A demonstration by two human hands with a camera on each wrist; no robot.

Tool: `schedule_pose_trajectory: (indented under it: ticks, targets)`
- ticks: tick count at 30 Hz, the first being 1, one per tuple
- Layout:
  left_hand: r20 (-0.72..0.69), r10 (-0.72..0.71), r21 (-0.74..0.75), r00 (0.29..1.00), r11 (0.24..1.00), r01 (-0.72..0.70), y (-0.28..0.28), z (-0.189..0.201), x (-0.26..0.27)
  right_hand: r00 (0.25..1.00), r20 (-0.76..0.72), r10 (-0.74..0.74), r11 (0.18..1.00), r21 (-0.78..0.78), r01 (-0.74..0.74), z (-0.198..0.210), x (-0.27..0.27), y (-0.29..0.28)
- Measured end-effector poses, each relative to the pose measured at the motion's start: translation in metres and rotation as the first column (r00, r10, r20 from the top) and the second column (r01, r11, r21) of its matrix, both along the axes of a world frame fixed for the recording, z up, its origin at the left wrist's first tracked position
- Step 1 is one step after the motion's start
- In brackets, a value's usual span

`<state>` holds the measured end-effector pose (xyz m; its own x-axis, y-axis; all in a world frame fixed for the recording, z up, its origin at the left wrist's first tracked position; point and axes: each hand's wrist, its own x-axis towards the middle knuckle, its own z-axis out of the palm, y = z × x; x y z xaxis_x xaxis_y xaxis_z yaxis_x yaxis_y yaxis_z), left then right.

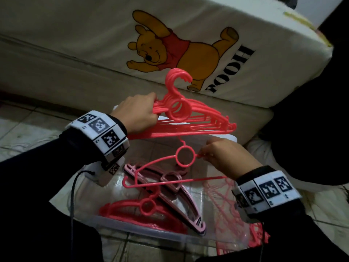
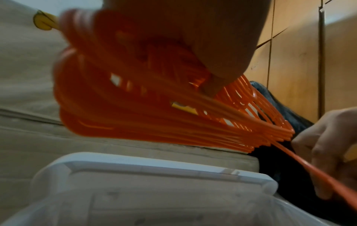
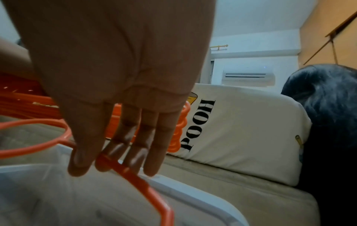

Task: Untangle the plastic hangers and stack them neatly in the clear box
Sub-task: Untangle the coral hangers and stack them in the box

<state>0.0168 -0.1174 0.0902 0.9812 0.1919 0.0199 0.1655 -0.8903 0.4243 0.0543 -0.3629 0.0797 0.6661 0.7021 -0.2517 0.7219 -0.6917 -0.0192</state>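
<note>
coral single hanger [image 1: 175,168] pinched, bunched coral hangers [image 1: 190,118] gripped above

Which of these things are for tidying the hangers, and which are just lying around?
For the job: bunch of hangers in left hand; single hanger pinched by right hand; clear box with hangers inside.

Just there: Pooh cushion, dark cloth.

Coral hanger bundle [image 1: 190,118] aloft; single hanger [image 1: 175,173] below — clear box [image 1: 170,241] part-filled.
</note>
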Motion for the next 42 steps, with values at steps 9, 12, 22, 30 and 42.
schedule_pose_trajectory:
  ticks: [9, 12, 22, 30, 42]
  targets:
    - [-0.028, -0.012, -0.097, 1.000, 0.995, 0.009, -0.010, -0.006, 0.000, 1.000, -0.006, -0.016, 0.999, -0.050, 0.015, -0.024, 0.007, 0.000]
    - [-0.047, -0.017, -0.075, 0.999, 0.997, 0.013, -0.006, -0.009, 0.001, 0.997, 0.053, 0.055, 0.995, -0.085, -0.050, -0.030, 0.001, 0.008]
    - [-0.165, -0.067, -0.056, 0.984, 0.997, 0.058, 0.001, -0.021, 0.002, 0.964, 0.131, 0.231, 0.965, -0.155, -0.210, -0.047, -0.020, 0.042]
    - [-0.202, -0.058, 0.005, 0.978, 0.998, 0.060, 0.006, -0.015, 0.002, 0.951, 0.189, 0.247, 0.968, -0.101, -0.231, -0.050, -0.027, 0.043]
    - [-0.102, -0.143, -0.310, 0.984, 0.945, 0.105, 0.010, -0.001, 0.006, 0.899, 0.438, 0.001, 0.833, 0.497, -0.243, -0.052, -0.007, 0.010]
